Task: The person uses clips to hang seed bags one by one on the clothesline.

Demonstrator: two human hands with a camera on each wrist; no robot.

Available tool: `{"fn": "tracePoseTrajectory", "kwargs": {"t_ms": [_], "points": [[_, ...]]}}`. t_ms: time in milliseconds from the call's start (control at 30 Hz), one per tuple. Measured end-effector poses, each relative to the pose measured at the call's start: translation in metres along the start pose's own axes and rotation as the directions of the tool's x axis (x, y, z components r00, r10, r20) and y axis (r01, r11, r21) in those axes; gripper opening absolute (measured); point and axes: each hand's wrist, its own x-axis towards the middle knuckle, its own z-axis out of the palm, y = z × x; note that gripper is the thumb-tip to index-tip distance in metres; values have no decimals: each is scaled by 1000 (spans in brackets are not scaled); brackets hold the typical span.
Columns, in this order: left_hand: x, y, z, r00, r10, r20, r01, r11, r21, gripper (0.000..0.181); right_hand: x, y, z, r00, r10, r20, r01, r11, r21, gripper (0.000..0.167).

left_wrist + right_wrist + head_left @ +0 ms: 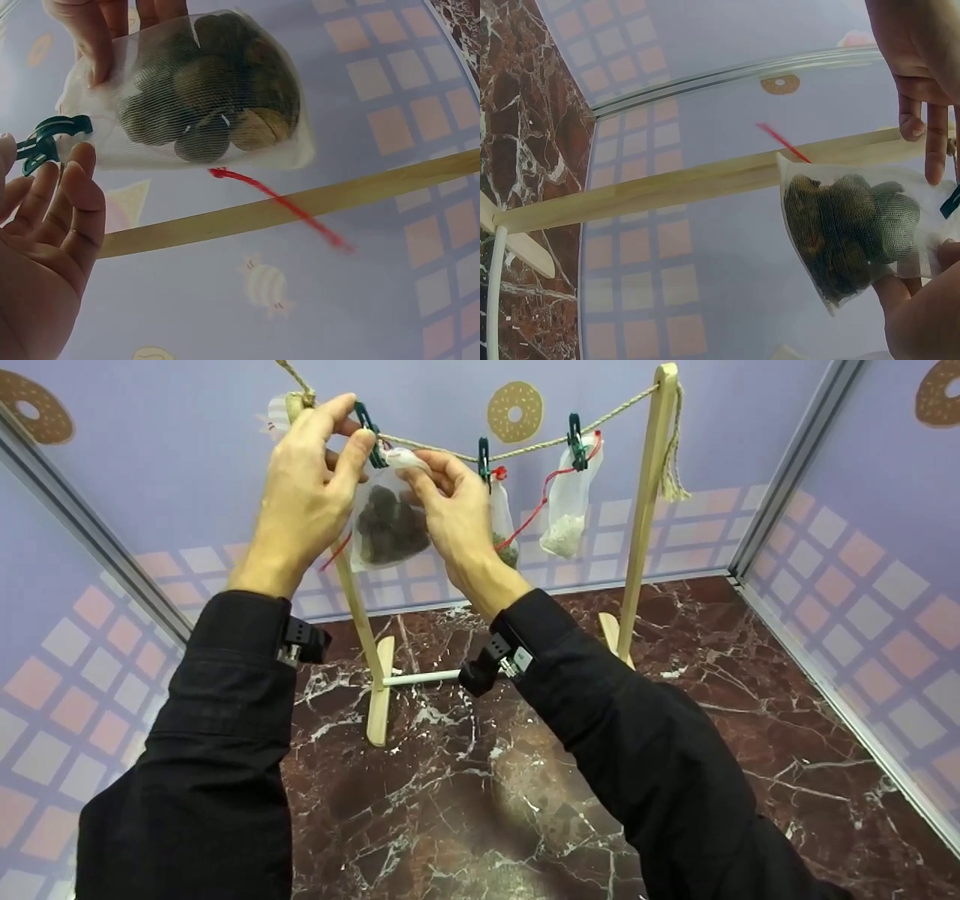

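My left hand [304, 484] pinches a dark green clothespin [367, 435] at the left part of the rope, between thumb and fingers. Its jaws are at the gathered top of a white mesh bag [386, 529]. My right hand [457, 506] pinches that bag near its top, just right of the clothespin. Dark rounded stones [214, 90] show through the mesh in the left wrist view, and a red cord [281, 199] trails beside it. The bag hangs below both hands. In the right wrist view, the clothespin [951, 202] is partly cut off at the edge.
Two more bags hang from green clothespins on the rope [525, 449]: one with greenish contents [504, 540], partly behind my right hand, and one with white contents [566, 521]. Wooden posts [646, 510] hold the rope above a dark marbled surface [450, 810]. A white bar [424, 677] joins them low down.
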Motion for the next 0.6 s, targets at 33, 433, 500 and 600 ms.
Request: {"fn": "tracePoseTrajectory", "kwargs": {"t_ms": [33,433,500,600], "points": [[-1,-1,2,1000,9,-4,-9,1000,5,46,0,1,-1,1000,-3,1,3,1000,1,22],[-21,-10,21,991,-90,-101,96,994,52,46,-7,15,-10,999,16,28,-15,1000,-14,25],[-24,-11,24,988,-107,-109,112,993,47,46,-8,18,-11,999,20,31,-20,1000,-7,26],[-29,-14,28,985,-134,-109,138,990,35,44,-11,22,-13,999,30,41,-29,999,-17,28]]}}
